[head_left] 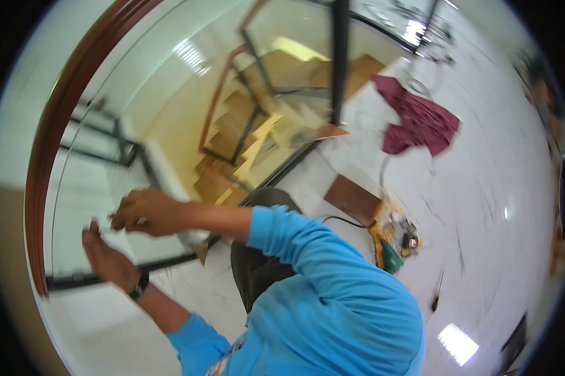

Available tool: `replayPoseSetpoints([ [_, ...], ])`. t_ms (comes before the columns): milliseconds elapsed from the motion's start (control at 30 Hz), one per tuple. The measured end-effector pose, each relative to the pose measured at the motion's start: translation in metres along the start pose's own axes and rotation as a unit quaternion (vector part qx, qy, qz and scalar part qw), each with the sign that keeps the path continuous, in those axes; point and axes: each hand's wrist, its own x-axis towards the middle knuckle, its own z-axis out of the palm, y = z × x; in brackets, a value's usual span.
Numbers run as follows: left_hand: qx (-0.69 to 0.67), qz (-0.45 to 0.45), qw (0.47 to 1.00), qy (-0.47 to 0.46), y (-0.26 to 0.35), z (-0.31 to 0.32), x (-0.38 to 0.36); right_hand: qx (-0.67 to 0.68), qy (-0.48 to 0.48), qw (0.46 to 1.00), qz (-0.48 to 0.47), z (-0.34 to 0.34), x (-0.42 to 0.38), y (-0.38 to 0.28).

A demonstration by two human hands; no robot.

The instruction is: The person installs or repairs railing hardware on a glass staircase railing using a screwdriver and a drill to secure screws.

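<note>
Beside the clear glass balustrade panel point(76, 194), edged by a curved reddish-brown handrail point(52, 119), the person's right hand point(146, 213), fingers bent, is hovering close to the raised left hand point(110, 263) with its black wristband point(141, 286), perhaps so that one is steadying what the other is handling. Between their fingertips a thin pale piece point(106, 230), too blurred to name, is showing, and whether either is pinching it cannot be told. On the white marbled floor point(470, 244), a black-handled slender tool point(435, 304) is lying to the right, presumably for easy reach.
</note>
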Motion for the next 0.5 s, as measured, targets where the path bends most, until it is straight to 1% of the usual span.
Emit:
replayPoseSetpoints([
  [33, 0.121, 0.076, 0.989, -0.033, -0.015, -0.016, 0.004, 0.065, -0.005, 0.996, 0.066, 0.004, 0.001, -0.003],
  [67, 0.156, 0.079, 0.985, 0.007, -0.006, 0.002, -0.003, 0.136, -0.021, 0.982, 0.132, 0.002, 0.0, -0.005],
  [100, 0.117, 0.013, 0.993, 0.017, 0.004, 0.012, -0.007, 0.085, -0.054, 0.991, 0.093, 0.003, -0.001, 0.003],
  [133, 0.153, 0.046, 0.987, 0.009, 0.004, 0.013, -0.008, 0.114, -0.063, 0.984, 0.118, -0.002, 0.005, -0.003],
  [167, 0.042, 0.03, 0.999, 0.013, 0.008, 0.021, -0.01, 0.21, -0.068, 0.96, 0.172, 0.0, 0.004, -0.002],
  [200, 0.009, 0.03, 0.999, 0.022, 0.02, 0.034, -0.014, 0.216, -0.019, 0.956, 0.198, 0.011, 0.0, 0.001],
  [233, -0.007, 0.051, 0.999, 0.002, 0.026, 0.035, -0.016, 0.304, -0.02, 0.921, 0.242, 0.013, -0.002, -0.001],
  [267, -0.054, 0.048, 0.997, -0.005, 0.03, 0.037, -0.016, 0.331, -0.057, 0.901, 0.275, 0.01, -0.001, 0.002],
  [300, -0.072, 0.013, 0.997, 0.005, 0.039, 0.042, -0.018, 0.349, -0.064, 0.89, 0.284, 0.007, 0.0, 0.003],
  [333, -0.088, 0.014, 0.996, 0.019, 0.04, 0.043, -0.016, 0.286, -0.045, 0.925, 0.244, 0.015, -0.001, 0.003],
  [400, -0.153, 0.003, 0.988, -0.017, 0.029, 0.036, -0.011, 0.146, 0.007, 0.979, 0.145, 0.023, 0.001, 0.002],
  [500, -0.205, 0.025, 0.978, -0.02, 0.026, 0.037, -0.012, 0.009, 0.022, 0.988, 0.151, 0.023, 0.003, -0.008],
])
